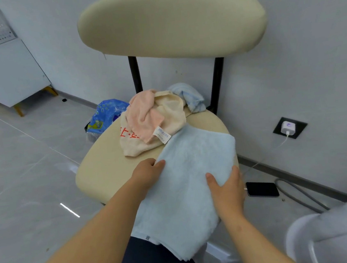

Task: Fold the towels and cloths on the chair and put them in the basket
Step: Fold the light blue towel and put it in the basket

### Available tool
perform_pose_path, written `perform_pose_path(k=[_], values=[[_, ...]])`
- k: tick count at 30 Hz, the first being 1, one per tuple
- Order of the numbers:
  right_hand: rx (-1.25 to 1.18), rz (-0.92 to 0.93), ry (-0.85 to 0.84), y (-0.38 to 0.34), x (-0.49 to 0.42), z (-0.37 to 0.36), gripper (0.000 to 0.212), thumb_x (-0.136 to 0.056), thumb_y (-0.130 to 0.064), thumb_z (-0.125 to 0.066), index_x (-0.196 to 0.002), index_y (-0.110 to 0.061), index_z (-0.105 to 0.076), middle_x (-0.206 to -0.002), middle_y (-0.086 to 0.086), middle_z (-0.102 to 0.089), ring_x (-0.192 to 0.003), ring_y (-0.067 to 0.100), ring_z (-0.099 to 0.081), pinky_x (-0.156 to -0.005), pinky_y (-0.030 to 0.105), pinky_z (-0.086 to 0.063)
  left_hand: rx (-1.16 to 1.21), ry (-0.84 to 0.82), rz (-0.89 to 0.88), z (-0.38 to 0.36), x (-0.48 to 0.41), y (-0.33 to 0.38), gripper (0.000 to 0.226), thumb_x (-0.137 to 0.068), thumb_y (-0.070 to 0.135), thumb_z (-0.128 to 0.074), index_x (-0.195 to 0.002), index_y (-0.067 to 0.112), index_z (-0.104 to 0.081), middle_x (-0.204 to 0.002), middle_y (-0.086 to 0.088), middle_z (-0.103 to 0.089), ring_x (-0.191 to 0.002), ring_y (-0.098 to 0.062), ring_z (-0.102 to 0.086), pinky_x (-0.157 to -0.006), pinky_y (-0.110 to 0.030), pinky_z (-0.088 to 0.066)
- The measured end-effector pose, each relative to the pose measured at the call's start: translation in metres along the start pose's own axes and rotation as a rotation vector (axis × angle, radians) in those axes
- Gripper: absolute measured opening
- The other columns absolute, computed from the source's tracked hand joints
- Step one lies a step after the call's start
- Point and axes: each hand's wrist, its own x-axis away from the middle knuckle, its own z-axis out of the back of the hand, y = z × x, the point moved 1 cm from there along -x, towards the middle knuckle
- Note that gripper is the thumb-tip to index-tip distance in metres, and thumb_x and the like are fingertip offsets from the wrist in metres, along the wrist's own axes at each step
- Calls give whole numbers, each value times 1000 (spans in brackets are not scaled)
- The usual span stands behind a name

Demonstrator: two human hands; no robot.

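A light blue towel, folded into a long strip, lies over the front right of the beige chair seat and hangs off its front edge. My left hand grips the towel's left edge, thumb on top. My right hand grips its right edge, thumb lying on the cloth. Behind the towel, a crumpled pink cloth sits on a cream cloth with red print. A small blue cloth is bunched at the back of the seat. A white basket rim shows at the lower right.
The chair's backrest stands against the wall. A phone lies on the floor right of the seat, cabled to a wall charger. A grey hose runs along the skirting. A blue plastic bag sits left of the chair. A white cabinet stands far left.
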Motion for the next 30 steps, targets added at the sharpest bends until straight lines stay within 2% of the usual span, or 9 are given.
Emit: perform_pose_path(k=[5,9,12,15,17,20,24,27,30], values=[[172,65,-121,-8,-16,2,60,-88,-38,-59,-136,-9,-42,-151,13,-28,-140,28,-22,-112,45,-23,106,-49,6,5,4,-4,23,-94,35,-50,-81,17,-45,-79,-4,-45,-70,-19,-41,-60,-27,-31],[130,189,-248,-21,-26,3,43,-91,-25,-55,-132,-13,-48,-137,5,-46,-135,29,-32,-112,42,-25,165,-43,-8,6,6,-11,28,-96,32,-50,-73,16,-44,-73,-2,-47,-64,-18,-42,-59,-26,-34],[-137,112,-230,-28,-11,14,46,-91,-18,-56,-136,-22,-44,-119,-8,-50,-115,14,-47,-99,27,-37,237,-21,6,7,6,-16,30,-96,31,-50,-71,15,-47,-73,-3,-50,-65,-19,-45,-65,-28,-38],[-276,58,-120,-24,8,23,41,-90,-17,-58,-126,-32,-45,-94,6,-60,-85,20,-57,-74,29,-49,240,19,3,6,3,-19,26,-96,32,-49,-77,15,-49,-79,-6,-51,-72,-21,-46,-69,-31,-39],[-296,57,-124,-20,13,23,47,-87,-17,-62,-126,-35,-43,-81,3,-57,-73,17,-55,-65,25,-47,222,50,-4,6,1,-21,24,-95,33,-48,-81,14,-51,-83,-7,-52,-75,-21,-47,-70,-33,-39],[-213,70,-250,-16,12,21,62,-84,-20,-65,-137,-37,-37,-104,-4,-54,-97,15,-53,-87,29,-47,216,76,-17,3,1,-21,23,-95,33,-47,-83,14,-51,-84,-7,-51,-76,-21,-46,-70,-33,-38],[-201,70,-331,-22,5,29,55,-88,-11,-57,-135,-34,-41,-131,0,-48,-115,15,-47,-104,35,-40,100,96,-57,4,8,-16,25,-96,32,-43,-81,12,-48,-79,-4,-48,-71,-19,-43,-64,-29,-34],[-353,50,-314,-38,4,43,46,-90,-7,-54,-121,-40,-43,-122,11,-59,-110,26,-58,-99,43,-46,170,61,-116,14,20,-6,27,-97,31,-45,-88,10,-59,-87,-8,-59,-78,-21,-52,-71,-30,-41],[-485,77,-323,-58,9,62,37,-92,-7,-51,-117,-35,-48,-96,9,-60,-86,24,-57,-78,32,-49,286,59,-207,27,40,11,28,-98,30,-45,-89,8,-59,-85,-10,-56,-78,-20,-50,-68,-30,-39]])
